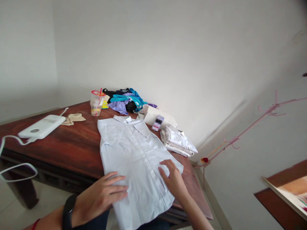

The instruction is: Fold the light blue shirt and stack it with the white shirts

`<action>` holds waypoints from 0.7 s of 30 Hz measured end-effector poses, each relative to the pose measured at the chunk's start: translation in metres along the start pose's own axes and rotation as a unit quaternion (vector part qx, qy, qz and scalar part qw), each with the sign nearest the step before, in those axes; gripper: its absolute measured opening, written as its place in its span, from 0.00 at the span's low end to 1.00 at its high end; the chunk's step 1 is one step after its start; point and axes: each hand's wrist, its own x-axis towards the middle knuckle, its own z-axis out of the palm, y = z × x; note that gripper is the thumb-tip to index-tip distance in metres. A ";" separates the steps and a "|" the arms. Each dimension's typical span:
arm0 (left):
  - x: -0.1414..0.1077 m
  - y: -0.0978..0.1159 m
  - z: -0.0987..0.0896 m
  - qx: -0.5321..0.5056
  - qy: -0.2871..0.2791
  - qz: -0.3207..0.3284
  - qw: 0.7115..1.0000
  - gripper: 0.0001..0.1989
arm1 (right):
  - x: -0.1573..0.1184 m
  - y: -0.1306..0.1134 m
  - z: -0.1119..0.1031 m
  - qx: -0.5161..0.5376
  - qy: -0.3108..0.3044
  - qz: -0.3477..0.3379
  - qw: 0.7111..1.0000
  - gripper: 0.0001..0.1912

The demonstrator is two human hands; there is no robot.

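Shirt (129, 153) lies front up on the desk (72, 147), hem beyond the near edge. My left hand (100, 193) and right hand (174, 182) are open at it; right contact unclear. Light, flat pressure advised; folded clothes (177, 137) crowd its right, more room left

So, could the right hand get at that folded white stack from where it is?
Probably yes: the right hand is open, and the folded white stack lies just past the near side of the shirt, with nothing standing in between that I can see.
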 end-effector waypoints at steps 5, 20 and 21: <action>0.037 -0.001 -0.026 -0.115 -0.028 -0.065 0.991 0.09 | -0.044 -0.115 0.021 0.085 -0.122 -0.055 0.987 0.26; 0.035 -0.145 -0.092 -0.002 -0.134 -0.106 0.985 0.38 | -0.038 -0.110 0.020 0.068 -0.105 0.017 0.992 0.20; 0.029 -0.170 -0.095 0.016 -0.136 -0.136 0.981 0.36 | -0.039 -0.108 0.019 0.081 -0.104 0.022 0.991 0.21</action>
